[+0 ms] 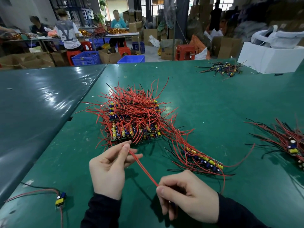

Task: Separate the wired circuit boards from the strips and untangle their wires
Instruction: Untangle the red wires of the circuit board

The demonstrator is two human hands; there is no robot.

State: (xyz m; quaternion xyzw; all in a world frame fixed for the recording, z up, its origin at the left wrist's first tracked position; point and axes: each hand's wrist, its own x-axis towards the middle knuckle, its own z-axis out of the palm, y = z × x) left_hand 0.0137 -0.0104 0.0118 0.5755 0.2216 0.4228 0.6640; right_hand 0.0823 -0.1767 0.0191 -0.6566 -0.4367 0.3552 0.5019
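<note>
A stack of circuit-board strips (131,122) with tangled red and black wires lies in the middle of the green table (213,99). My left hand (110,167) pinches the far end of two red wires (143,168) just in front of the stack. My right hand (185,198) pinches their near end, and the wires run straight between the hands. Whether a board hangs under my right hand is hidden. One loose strip of boards (204,160) lies to the right of my hands. A single separated board (60,199) with its wires lies at the near left.
Another bundle of wired boards (291,145) lies at the right edge. A small heap of wire scraps (222,69) sits at the far right beside a white box (266,58). Several people work at tables beyond, among cardboard boxes, blue crates and red stools.
</note>
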